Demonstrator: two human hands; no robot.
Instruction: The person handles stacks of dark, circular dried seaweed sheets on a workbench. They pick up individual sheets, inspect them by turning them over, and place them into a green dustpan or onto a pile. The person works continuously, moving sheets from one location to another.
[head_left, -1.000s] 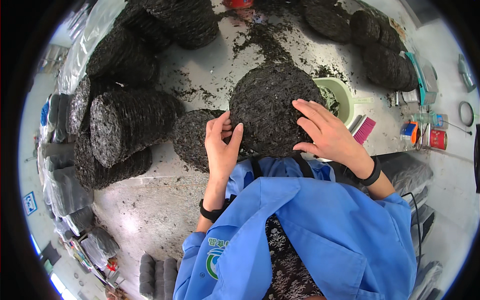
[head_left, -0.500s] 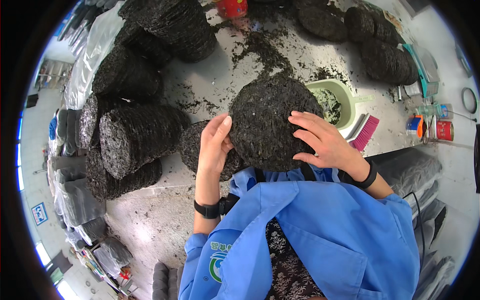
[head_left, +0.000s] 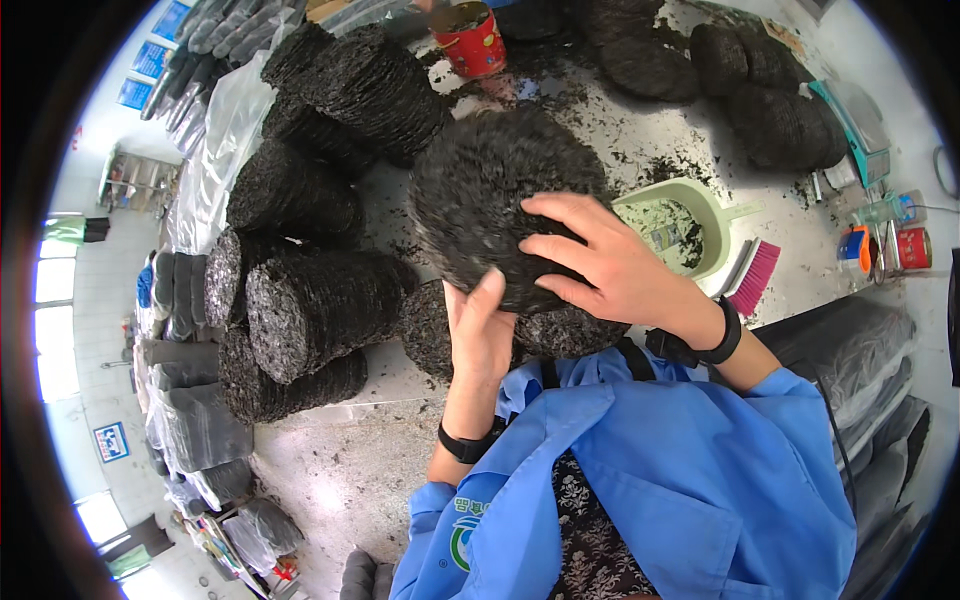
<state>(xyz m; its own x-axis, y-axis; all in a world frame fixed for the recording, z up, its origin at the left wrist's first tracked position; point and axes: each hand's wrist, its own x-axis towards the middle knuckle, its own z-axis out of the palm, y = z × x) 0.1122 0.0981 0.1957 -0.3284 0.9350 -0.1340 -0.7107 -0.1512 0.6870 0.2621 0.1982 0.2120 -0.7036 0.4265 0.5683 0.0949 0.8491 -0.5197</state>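
A round, black cake of dried seaweed (head_left: 470, 190), blurred by motion, is lifted and tilted over the worktable. My left hand (head_left: 482, 330) grips its near edge, thumb on the upper face and the other fingers mostly hidden beneath. Across the right part of that face lies my right hand (head_left: 610, 265), its fingers spread and pressed on the seaweed. Under the lifted piece, close to my body, another round seaweed piece (head_left: 570, 335) shows, with one more (head_left: 425, 325) beside my left wrist.
Thick seaweed stacks (head_left: 330, 310) lie on their sides at left, more (head_left: 785, 125) at far right. A green dustpan (head_left: 715, 235) holding scraps and a pink-bristled brush (head_left: 755, 278) lie right of my hands. A red bucket (head_left: 470, 45) stands at the back. Loose flakes litter the worktable (head_left: 640, 140).
Both hands and the seaweed cake have shifted away from my body and leftward relative to the table. The round piece underneath is uncovered. The whole view has also shifted.
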